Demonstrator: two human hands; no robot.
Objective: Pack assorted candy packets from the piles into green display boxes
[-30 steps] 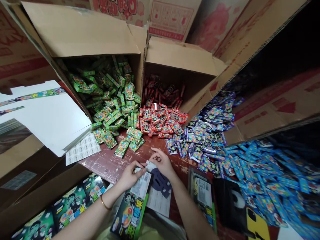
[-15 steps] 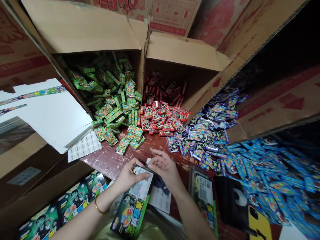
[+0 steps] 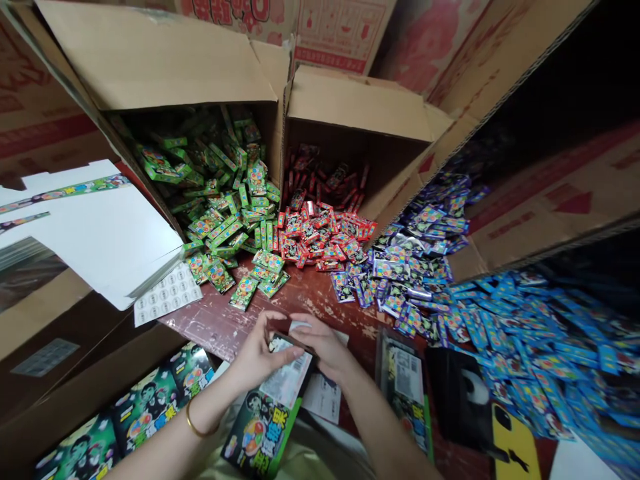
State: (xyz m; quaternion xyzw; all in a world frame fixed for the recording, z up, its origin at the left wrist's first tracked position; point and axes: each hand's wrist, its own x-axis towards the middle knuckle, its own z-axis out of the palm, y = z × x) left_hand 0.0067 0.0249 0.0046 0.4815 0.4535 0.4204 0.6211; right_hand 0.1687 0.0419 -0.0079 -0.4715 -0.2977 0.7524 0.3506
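One black-and-green printed rectangular carton (image 3: 257,430) lies aslant before the torso, its far end between both hands. Left hand (image 3: 260,357): thumb flat on the upper face, fingers curled round the edge, closed on the carton. Right hand (image 3: 320,347): fingers bent at the far end (fingertips partly hidden; whether they grip cannot be told). Step in hand, as judged: handling the carton's far end; the next move calls for a steady left hold. Right of the right forearm lies one similar black-and-green carton (image 3: 413,413); at left, three glossy green printed panels (image 3: 143,410). Beyond: four heaps, namely small green boxes (image 3: 233,227), red packets (image 3: 320,233), purple packets (image 3: 400,270) and blue packets (image 3: 545,360), too jumbled to count singly.
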